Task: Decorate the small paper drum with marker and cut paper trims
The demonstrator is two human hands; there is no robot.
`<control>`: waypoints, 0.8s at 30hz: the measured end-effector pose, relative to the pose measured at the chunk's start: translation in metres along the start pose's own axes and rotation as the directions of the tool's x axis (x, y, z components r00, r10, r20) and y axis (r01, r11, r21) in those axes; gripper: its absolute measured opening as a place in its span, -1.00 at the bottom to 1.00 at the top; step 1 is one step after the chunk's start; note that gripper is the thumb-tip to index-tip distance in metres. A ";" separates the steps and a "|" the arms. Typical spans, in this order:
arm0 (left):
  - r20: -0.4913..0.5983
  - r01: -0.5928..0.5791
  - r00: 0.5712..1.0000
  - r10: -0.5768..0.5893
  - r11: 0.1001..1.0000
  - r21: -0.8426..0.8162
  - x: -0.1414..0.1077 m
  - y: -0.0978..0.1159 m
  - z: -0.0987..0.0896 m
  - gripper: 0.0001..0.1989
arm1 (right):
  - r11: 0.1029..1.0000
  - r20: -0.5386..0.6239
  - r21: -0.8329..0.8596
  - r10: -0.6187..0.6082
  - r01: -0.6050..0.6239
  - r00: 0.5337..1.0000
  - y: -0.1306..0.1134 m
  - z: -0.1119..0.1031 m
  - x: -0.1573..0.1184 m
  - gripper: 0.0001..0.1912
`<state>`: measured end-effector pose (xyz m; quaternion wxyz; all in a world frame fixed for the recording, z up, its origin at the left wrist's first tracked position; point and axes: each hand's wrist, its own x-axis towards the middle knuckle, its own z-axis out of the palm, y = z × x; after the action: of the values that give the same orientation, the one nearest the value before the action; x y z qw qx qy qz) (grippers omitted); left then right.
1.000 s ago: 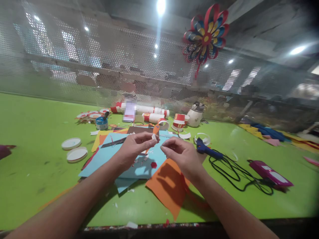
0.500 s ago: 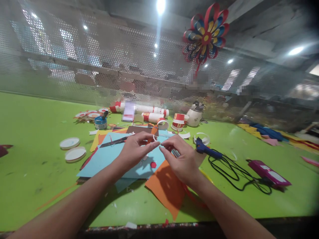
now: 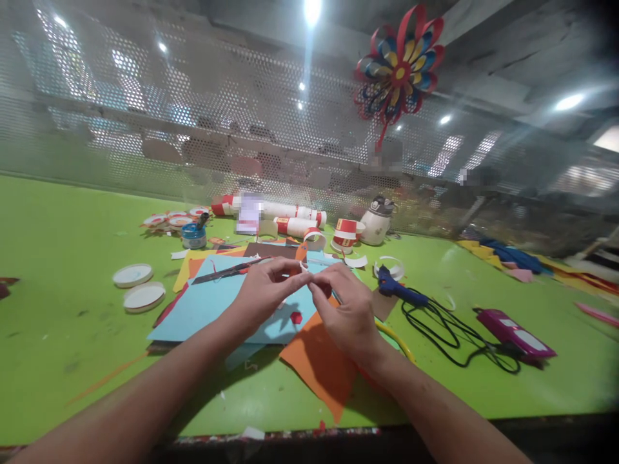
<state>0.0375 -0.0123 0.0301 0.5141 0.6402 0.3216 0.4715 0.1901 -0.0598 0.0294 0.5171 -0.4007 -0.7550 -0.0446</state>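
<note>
My left hand [image 3: 268,287] is closed in a pinch on a small white paper strip [image 3: 304,267], of which only a bit shows above the thumb. Against its fingertips sits my right hand [image 3: 345,306], with thumb and forefinger pinched together; what lies between them is too small to make out. Both hands hover over a stack of light blue paper [image 3: 193,316]. A red hexagonal paper piece [image 3: 296,318] rests on that stack. Under my right hand lies an orange sheet [image 3: 314,361]. Scissors [image 3: 227,270] with dark blades are left of my left hand.
To the right are a blue glue gun [image 3: 401,287], its black cable and a magenta box [image 3: 517,332]. Two white lids [image 3: 144,297] lie left. Behind stand a blue jar [image 3: 194,236], red-and-white paper cups [image 3: 345,235], paper tubes [image 3: 294,227] and a white jug [image 3: 376,222].
My right hand's fingertips have closed up and moved left to meet my left hand's fingertips. The view has shifted slightly.
</note>
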 end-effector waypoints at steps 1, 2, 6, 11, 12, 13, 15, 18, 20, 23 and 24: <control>-0.003 -0.012 1.000 0.012 1.000 0.003 0.000 0.000 0.000 -0.73 | 1.000 -0.004 -0.003 -0.001 0.001 1.000 0.000 0.000 0.000 -0.83; -0.005 -0.026 1.000 0.026 1.000 0.008 0.000 0.001 0.000 -0.74 | 1.000 -0.008 -0.002 -0.004 0.004 1.000 0.000 0.000 0.001 -0.83; -0.007 -0.050 0.999 0.050 0.998 0.026 0.000 0.003 0.000 -0.73 | 1.000 -0.023 0.017 0.001 0.000 1.000 -0.001 0.000 0.002 -0.84; -0.008 -0.005 1.000 0.006 1.000 0.007 -0.002 0.005 -0.002 -0.72 | 0.999 -0.030 0.025 0.023 -0.022 0.999 -0.001 -0.002 0.002 -0.84; 0.000 -0.010 1.000 0.010 1.000 -0.001 -0.003 0.005 -0.003 -0.73 | 0.999 -0.029 0.032 0.033 -0.032 0.999 -0.001 -0.002 0.002 -0.84; 0.005 -0.020 1.000 0.020 1.000 -0.005 -0.003 0.006 -0.004 -0.73 | 0.998 -0.027 0.043 0.046 -0.044 0.999 -0.001 -0.003 0.002 -0.84; -0.005 -0.036 0.999 0.036 0.999 -0.001 -0.003 0.007 -0.005 -0.72 | 0.994 -0.017 0.076 0.081 -0.079 0.997 0.000 -0.006 0.004 -0.85; -0.056 -0.024 0.998 0.025 1.000 0.008 -0.002 0.009 -0.005 -0.76 | 0.980 0.028 0.147 0.133 -0.135 0.991 0.002 -0.009 0.006 -0.86; -0.074 -0.013 0.997 0.013 1.000 0.002 -0.001 0.010 -0.005 -0.79 | 0.970 0.054 0.188 0.149 -0.157 0.987 0.004 -0.011 0.007 -0.87; -0.080 -0.005 0.997 0.004 1.000 -0.012 -0.001 0.012 -0.005 -0.82 | 0.960 0.074 0.226 0.153 -0.166 0.985 0.005 -0.015 0.008 -0.87; -0.079 -0.003 0.997 0.002 1.000 -0.024 0.000 0.013 -0.005 -0.82 | 0.957 0.082 0.237 0.153 -0.169 0.985 0.005 -0.016 0.008 -0.87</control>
<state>0.0314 -0.0142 0.0424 0.5080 0.6153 0.3353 0.5009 0.2041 -0.0592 0.0412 0.5402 -0.3958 -0.7355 0.1029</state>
